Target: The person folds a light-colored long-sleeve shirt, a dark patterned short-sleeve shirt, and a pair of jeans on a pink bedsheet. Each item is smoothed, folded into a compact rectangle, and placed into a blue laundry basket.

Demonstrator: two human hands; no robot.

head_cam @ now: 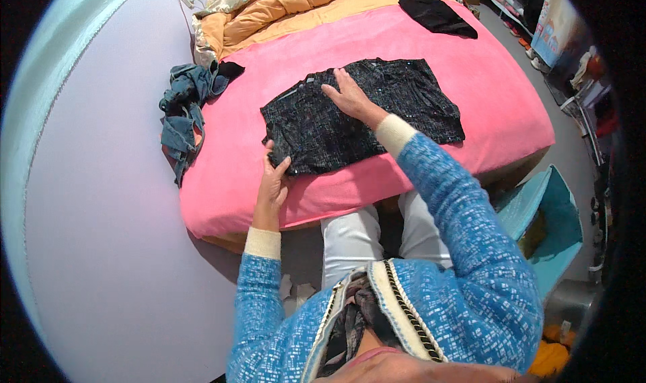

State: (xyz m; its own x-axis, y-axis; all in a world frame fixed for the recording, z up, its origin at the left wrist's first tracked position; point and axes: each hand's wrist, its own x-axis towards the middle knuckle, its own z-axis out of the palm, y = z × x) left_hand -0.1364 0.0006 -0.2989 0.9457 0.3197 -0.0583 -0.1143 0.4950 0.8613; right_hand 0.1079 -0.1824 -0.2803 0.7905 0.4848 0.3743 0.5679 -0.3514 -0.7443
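A dark, speckled garment [348,125] with small shiny sequins lies spread on a pink bed cover [232,181]. At its near left corner, my left hand [275,181] has the fabric between thumb and fingers; some fingertips are hidden. My right hand [351,96] rests palm down near the garment's far edge, thumb and fingers apart. Small pale labels [310,80] show along that far edge.
A black folded cloth [436,17] lies at the bed's far right. Crumpled denim [184,110] hangs over the left side by the wall. An orange quilt [282,4] is bunched at the back. A teal fabric bin [555,221] stands right of my legs.
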